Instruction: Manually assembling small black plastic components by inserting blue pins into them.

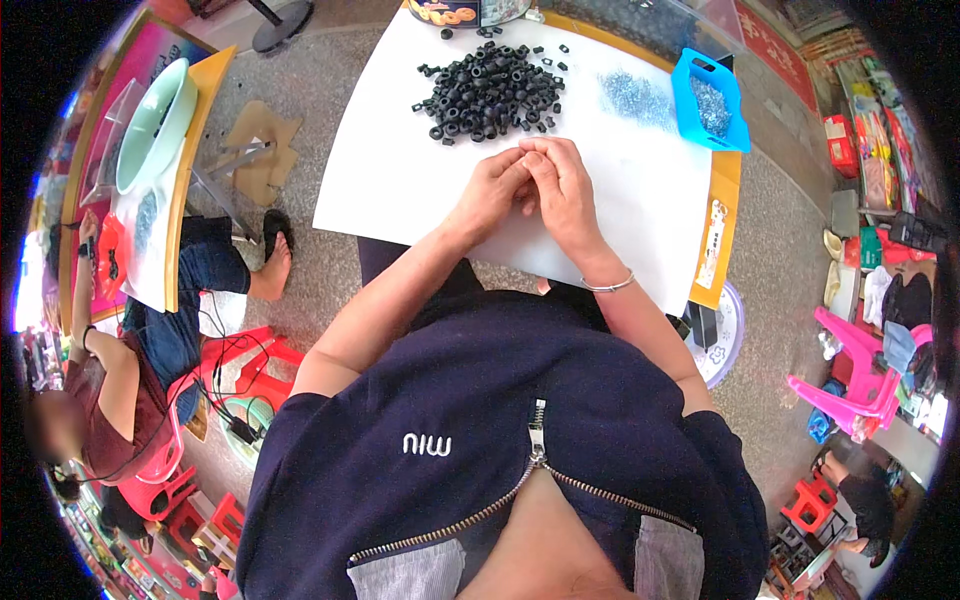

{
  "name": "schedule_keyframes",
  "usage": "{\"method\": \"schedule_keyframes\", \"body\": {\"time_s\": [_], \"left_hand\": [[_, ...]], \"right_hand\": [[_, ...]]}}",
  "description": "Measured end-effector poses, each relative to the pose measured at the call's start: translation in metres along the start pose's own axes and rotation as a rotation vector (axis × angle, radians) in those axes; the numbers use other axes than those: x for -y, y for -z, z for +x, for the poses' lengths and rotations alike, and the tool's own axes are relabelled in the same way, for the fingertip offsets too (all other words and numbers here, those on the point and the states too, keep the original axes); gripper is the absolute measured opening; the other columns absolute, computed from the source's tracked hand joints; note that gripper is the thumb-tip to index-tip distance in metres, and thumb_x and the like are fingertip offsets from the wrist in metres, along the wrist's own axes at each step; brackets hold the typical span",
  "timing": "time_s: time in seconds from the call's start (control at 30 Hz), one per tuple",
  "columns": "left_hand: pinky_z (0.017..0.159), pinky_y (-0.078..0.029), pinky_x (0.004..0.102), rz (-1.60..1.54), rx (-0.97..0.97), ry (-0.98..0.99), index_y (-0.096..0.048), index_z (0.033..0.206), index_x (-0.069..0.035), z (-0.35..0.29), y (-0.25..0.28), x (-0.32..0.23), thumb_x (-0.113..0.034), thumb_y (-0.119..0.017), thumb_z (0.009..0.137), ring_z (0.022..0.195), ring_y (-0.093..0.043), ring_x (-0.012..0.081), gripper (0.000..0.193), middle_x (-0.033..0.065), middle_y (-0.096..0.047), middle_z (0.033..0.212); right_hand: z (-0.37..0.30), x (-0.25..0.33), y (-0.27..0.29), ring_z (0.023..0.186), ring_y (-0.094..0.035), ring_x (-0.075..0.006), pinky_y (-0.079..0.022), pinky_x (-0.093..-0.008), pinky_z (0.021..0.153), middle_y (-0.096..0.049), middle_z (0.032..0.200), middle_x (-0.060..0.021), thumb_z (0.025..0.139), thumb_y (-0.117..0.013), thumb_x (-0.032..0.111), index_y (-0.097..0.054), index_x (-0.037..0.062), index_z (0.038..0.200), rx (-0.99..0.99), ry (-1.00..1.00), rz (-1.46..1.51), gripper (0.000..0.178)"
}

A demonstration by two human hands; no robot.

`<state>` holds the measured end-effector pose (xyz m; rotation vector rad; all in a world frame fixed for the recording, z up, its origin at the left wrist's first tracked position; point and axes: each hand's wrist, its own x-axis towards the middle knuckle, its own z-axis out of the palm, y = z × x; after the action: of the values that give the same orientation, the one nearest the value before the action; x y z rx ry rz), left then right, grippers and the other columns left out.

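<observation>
Just in front of a heap of small black plastic parts, some ring-shaped with a hole, my two hands meet over the white tabletop. The fingers of my left hand are bent and pressed together. My right hand, with a bangle on its wrist, closes against the left one's fingertips. Whatever lies between them is covered by the fingers. To the right of the heap is a loose spread of tiny shiny metal pieces, too small to make out singly.
At the table's right edge a blue plastic basket holds more of the metal pieces. A round tin stands at the far edge. On the left, another person sits at a table with a pale green basin. A pink stool lies at right.
</observation>
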<state>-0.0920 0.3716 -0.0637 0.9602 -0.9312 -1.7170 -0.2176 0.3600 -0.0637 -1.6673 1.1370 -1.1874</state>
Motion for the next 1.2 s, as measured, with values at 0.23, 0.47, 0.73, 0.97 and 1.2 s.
{"method": "schedule_keyframes", "body": {"time_s": [0.23,0.47,0.73,0.97,1.2], "left_hand": [[0.066,-0.045,0.024,0.057,0.088,0.042,-0.053,0.113,0.001,-0.008,-0.019,0.003,-0.023,-0.043,0.098,0.072,-0.053,0.0098,0.03,0.004,-0.058,0.087],[0.065,-0.046,0.0259,0.436,0.039,0.097,-0.053,0.109,0.0,-0.014,-0.03,-0.015,-0.018,-0.041,0.098,0.074,-0.054,0.0099,0.024,0.0055,-0.058,0.084],[0.063,-0.047,0.0327,0.487,-0.049,-0.176,-0.051,0.108,0.001,-0.019,-0.039,0.005,-0.018,-0.039,0.096,0.072,-0.058,0.0225,0.026,0.0151,-0.06,0.082],[0.054,-0.044,0.0288,0.271,-0.026,-0.023,-0.053,0.106,-0.001,-0.027,-0.041,0.004,-0.02,-0.039,0.097,0.06,-0.051,0.0146,0.025,0.0051,-0.054,0.071],[0.051,-0.035,0.0227,0.02,0.079,0.091,-0.054,0.104,-0.004,-0.024,-0.034,-0.005,-0.022,-0.042,0.097,0.058,-0.042,0.0076,0.023,-0.0017,-0.047,0.068]], "right_hand": [[0.0,0.015,0.005,0.084,-0.056,-0.0156,-0.045,-0.0286,0.077,-0.06,0.094,-0.0087,0.096,-0.044,0.035,-0.056,0.0006,0.11,-0.066,-0.251,0.143,0.038],[-0.003,0.015,0.008,0.077,-0.053,-0.015,-0.044,-0.0279,0.072,-0.058,0.081,-0.0087,0.096,-0.043,0.033,-0.058,-0.0025,0.093,-0.083,-0.284,0.25,0.039],[-0.01,0.024,0.005,0.066,-0.05,-0.015,-0.042,-0.0292,0.065,-0.056,0.071,-0.0092,0.095,-0.04,0.026,-0.054,-0.0039,0.073,-0.119,-0.236,0.315,0.039],[-0.019,0.027,0.005,0.068,-0.05,-0.0148,-0.042,-0.0296,0.065,-0.056,0.072,-0.0081,0.095,-0.041,0.026,-0.056,-0.0029,0.075,-0.157,-0.211,0.229,0.038],[-0.016,0.043,0.016,0.073,-0.054,-0.0119,-0.046,-0.0237,0.062,-0.058,0.083,-0.0074,0.097,-0.035,0.037,-0.056,0.0003,0.095,-0.03,-0.44,0.349,0.042]]}}
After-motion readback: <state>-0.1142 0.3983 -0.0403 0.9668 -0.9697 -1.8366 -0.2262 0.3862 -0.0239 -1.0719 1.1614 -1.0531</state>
